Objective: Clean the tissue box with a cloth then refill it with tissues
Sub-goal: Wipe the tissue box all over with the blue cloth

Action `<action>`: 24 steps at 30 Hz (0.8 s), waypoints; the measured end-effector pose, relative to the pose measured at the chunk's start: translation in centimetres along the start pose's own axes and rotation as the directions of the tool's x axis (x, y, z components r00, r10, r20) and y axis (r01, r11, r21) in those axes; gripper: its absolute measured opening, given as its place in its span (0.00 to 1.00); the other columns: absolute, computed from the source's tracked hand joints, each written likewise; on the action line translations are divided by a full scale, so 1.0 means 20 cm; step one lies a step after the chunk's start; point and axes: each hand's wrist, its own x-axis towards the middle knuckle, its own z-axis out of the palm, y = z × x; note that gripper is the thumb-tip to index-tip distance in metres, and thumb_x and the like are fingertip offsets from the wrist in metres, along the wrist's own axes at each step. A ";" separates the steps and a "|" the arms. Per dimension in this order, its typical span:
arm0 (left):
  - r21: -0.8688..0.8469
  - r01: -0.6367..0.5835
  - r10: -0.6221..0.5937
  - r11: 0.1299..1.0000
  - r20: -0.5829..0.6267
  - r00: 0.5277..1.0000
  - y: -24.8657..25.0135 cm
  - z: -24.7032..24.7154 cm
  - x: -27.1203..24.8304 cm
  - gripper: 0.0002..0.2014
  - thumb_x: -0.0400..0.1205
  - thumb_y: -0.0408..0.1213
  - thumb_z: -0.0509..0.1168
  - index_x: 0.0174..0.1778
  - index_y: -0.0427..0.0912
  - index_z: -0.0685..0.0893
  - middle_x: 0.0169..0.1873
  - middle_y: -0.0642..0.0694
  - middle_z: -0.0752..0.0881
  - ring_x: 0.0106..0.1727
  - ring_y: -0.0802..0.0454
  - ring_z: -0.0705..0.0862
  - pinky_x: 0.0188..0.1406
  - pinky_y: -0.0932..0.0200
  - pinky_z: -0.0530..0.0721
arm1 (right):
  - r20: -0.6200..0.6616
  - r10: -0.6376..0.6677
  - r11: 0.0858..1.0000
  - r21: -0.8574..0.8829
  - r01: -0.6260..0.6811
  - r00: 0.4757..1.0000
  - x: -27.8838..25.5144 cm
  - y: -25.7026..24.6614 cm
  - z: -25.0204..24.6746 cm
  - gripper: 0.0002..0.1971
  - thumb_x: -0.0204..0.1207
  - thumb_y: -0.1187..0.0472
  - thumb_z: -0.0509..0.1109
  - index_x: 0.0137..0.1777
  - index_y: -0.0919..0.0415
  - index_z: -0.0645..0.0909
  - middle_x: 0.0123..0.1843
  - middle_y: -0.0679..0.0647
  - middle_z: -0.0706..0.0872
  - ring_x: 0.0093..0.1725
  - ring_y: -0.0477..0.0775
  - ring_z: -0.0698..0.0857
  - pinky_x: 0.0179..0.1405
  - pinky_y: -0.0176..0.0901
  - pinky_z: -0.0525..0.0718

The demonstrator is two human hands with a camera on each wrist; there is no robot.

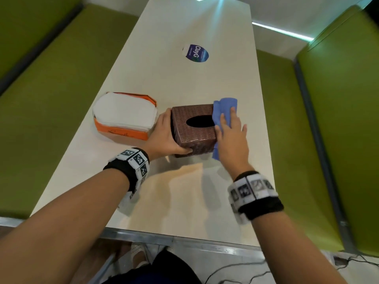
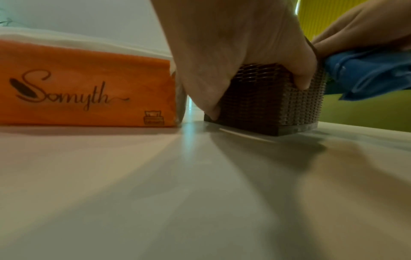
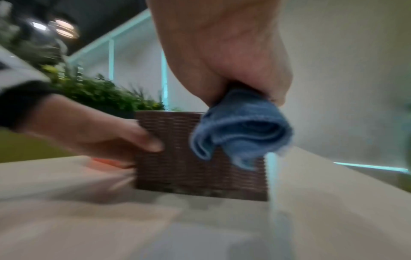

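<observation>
Head view: pale surface (image 1: pixel 184 191) carries an opened orange tissue pack (image 1: pixel 123 117), just left of the brown woven tissue box (image 1: pixel 196 136). The left hand (image 1: pixel 164 138) grips the box's left side, thumb on the near face. The right hand (image 1: pixel 231 138) clutches the blue cloth (image 1: pixel 223 105) against its right edge.

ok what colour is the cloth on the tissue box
Blue. The cloth, against the brown woven tissue box, shows best in the head view.
</observation>
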 end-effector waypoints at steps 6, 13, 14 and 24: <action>-0.002 -0.007 0.007 1.000 0.065 0.998 0.02 -0.02 -0.02 0.64 0.54 0.61 0.66 0.84 0.35 0.49 0.78 0.38 0.61 0.80 0.49 0.59 0.72 0.68 0.53 | 0.075 -0.324 0.938 0.152 0.311 0.943 -0.06 -0.40 0.01 0.23 0.88 0.55 0.52 0.82 0.56 0.63 0.88 0.54 0.50 0.85 0.62 0.56 0.83 0.61 0.46; -0.006 0.009 -0.009 1.000 0.058 0.998 0.00 -0.01 0.00 0.67 0.51 0.55 0.84 0.81 0.42 0.53 0.73 0.42 0.65 0.77 0.50 0.63 0.77 0.58 0.60 | 0.120 -0.065 0.989 -0.128 0.080 0.991 0.22 0.03 -0.01 0.24 0.86 0.64 0.53 0.82 0.56 0.61 0.88 0.55 0.48 0.86 0.57 0.46 0.82 0.65 0.49; 0.000 0.007 -0.007 1.000 0.061 0.998 0.00 -0.01 0.00 0.66 0.53 0.51 0.86 0.82 0.42 0.53 0.73 0.42 0.65 0.77 0.51 0.62 0.77 0.58 0.60 | 0.096 -0.004 0.990 -0.138 0.018 0.995 0.20 0.02 -0.01 0.25 0.85 0.63 0.55 0.82 0.56 0.60 0.88 0.56 0.47 0.86 0.58 0.47 0.82 0.65 0.50; 0.018 0.006 -0.007 1.000 0.039 0.999 0.00 -0.01 0.00 0.65 0.52 0.59 0.81 0.81 0.41 0.55 0.71 0.43 0.68 0.71 0.53 0.68 0.65 0.64 0.64 | -0.039 -0.127 0.976 0.173 0.131 0.991 0.11 -0.37 -0.03 0.22 0.88 0.56 0.51 0.80 0.57 0.66 0.87 0.52 0.53 0.85 0.53 0.57 0.84 0.55 0.55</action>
